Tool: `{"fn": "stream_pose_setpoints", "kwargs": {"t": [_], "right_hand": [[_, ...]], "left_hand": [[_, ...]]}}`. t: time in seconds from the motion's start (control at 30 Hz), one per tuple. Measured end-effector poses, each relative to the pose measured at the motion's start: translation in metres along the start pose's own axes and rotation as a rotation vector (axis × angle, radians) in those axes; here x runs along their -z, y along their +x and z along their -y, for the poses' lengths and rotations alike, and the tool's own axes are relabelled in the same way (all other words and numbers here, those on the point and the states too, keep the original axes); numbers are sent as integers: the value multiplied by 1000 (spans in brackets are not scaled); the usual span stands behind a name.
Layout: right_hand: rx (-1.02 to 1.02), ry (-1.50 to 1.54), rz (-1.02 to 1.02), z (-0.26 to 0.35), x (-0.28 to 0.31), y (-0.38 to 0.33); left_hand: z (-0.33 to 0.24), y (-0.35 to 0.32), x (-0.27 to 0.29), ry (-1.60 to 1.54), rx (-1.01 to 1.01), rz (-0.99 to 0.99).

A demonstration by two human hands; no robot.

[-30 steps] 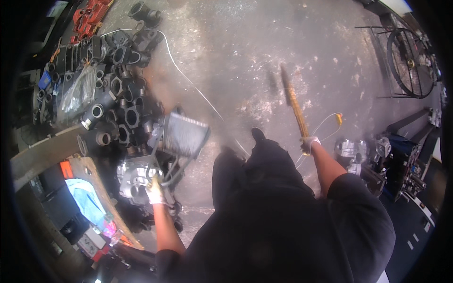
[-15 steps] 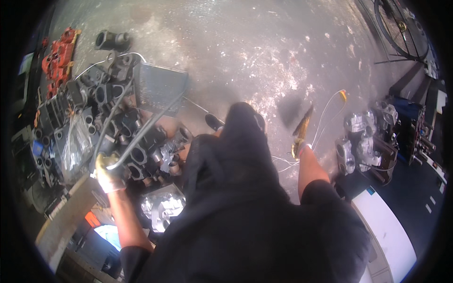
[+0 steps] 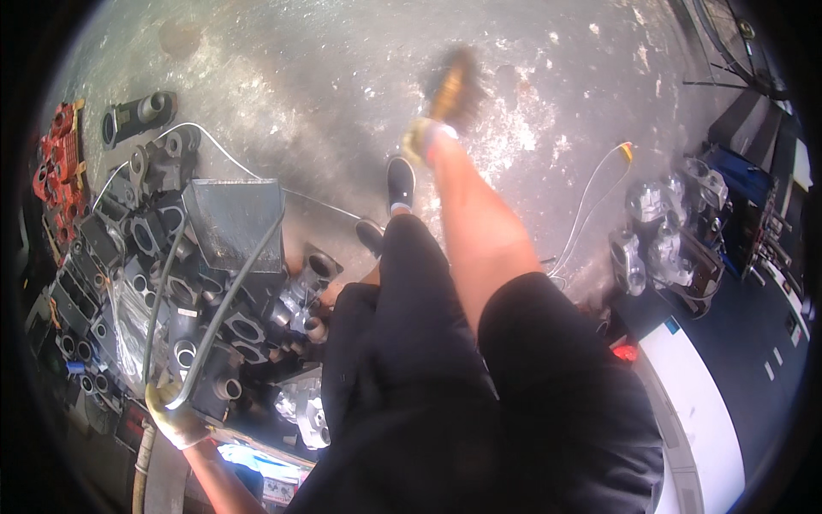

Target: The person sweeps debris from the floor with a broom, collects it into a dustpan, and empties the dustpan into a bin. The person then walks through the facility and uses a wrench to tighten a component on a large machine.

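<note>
My left hand (image 3: pixel 174 417), in a pale work glove, is closed around the bent end of a long tube handle. That handle runs up to a grey metal dustpan (image 3: pixel 234 224), which lies over a heap of dark metal castings (image 3: pixel 184 317). My right hand (image 3: pixel 419 141), gloved too, reaches out over the floor beyond my shoes. It is closed on a yellow-brown hand brush (image 3: pixel 452 90), whose far end is smeared by motion. From here I cannot tell whether the bristles touch the floor.
A white cord (image 3: pixel 321 203) crosses the floor behind the dustpan. Red castings (image 3: pixel 58 171) stand at the far left. To the right are silver metal parts (image 3: pixel 668 248), a cord loop with a yellow end (image 3: pixel 627 152) and a white panel (image 3: pixel 698 411). A wheel (image 3: pixel 745 51) shows at the top right.
My right hand has swung the brush forward and left, from my right side to past my shoes. My left hand and the dustpan have shifted left and lower in the view, which has also moved.
</note>
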State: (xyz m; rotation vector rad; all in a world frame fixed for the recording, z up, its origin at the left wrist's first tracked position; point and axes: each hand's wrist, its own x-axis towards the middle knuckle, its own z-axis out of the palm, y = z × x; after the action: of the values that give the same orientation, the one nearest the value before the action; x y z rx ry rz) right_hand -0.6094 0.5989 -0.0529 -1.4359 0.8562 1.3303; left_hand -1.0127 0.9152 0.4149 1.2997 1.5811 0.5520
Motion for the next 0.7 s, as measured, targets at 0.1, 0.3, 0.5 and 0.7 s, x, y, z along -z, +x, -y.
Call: {"fn": "stream_pose_setpoints", "kwargs": {"t": [0.1,0.3,0.5,0.7], "right_hand": [[-47,176,93,37,-48,-47],[160,250,264,24,15,-138],[-170,237,-346,-113,174,-123],[-403,250,-519,-113,348,-13]], "left_hand": [[1,37,44,79,-1,237],[-50,40,-33,-184,227,-10],[-46,102,-50,-38,12,-10],[-16,151,-128,92,-84,59]]}}
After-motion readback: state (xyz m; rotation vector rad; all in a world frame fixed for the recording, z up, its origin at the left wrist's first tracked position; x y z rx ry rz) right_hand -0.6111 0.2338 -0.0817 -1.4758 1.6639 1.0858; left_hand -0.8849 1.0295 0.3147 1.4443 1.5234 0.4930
